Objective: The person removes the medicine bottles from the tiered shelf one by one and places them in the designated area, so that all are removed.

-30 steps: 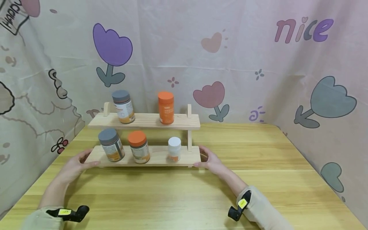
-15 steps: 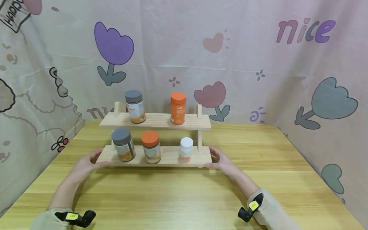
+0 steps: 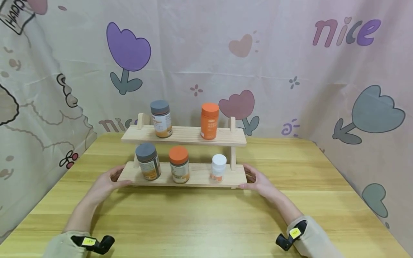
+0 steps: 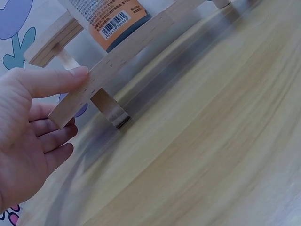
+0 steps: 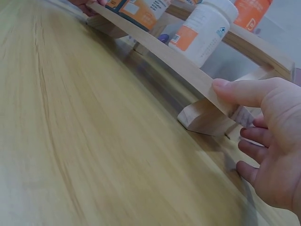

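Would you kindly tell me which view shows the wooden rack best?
The head view: both tiers of the wooden rack show end to end. The left wrist view shows parts of both; the right wrist, the lower slanted, the upper cropped.

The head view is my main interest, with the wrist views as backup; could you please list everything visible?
Table: 1, yellowish wood, under everything
Backdrop cloth: pale, printed with flowers and hearts, behind the table
Two-tier shelf: 1, pale wood, towards the table's far side
Upper jar: 1, grey-capped, upper tier, left
Orange bottle: 1, orange, upper tier, right
Lower jar: 1, grey-capped, lower tier, left
Orange-capped jar: 1, lower tier, middle
White bottle: 1, lower tier, right
Wrist cameras: 2, black, yellow labels, one per wrist
Sleeves: 2, beige
Left hand: 1, gripping the shelf's left end
Right hand: 1, gripping its right end
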Tool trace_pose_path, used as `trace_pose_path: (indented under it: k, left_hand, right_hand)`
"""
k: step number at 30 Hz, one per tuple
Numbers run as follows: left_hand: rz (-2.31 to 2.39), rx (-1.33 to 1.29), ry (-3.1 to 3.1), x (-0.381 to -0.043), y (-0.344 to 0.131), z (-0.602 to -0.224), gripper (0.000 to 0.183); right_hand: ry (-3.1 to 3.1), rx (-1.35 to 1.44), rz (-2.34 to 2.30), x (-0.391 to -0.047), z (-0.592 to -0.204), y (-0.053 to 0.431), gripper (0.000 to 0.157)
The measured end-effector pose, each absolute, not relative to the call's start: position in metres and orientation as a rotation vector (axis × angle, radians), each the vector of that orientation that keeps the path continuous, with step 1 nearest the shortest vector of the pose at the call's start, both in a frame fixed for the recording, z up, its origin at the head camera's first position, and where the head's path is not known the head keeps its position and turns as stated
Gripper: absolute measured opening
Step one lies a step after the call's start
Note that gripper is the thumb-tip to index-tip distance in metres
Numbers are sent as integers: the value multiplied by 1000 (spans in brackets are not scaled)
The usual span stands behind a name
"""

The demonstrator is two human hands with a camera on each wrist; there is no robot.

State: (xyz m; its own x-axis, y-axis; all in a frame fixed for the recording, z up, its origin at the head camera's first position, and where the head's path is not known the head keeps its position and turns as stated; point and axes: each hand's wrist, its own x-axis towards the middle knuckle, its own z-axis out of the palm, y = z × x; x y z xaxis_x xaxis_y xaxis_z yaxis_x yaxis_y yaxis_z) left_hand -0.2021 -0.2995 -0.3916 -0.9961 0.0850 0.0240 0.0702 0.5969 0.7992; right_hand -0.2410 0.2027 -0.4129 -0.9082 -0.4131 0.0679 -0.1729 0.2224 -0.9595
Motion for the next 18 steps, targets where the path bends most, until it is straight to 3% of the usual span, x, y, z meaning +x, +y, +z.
trace_pose_path:
  k: [10,18]
  left_hand:
    - [1489,198,2718,-204,-298,-393,84]
    - [1555,274,2639,-211,-304,-391,86]
  right_hand:
    - [2358,-583,-1670,-241,-403,211,81]
    - [2472,-578,-1736,-245,-371,225,72]
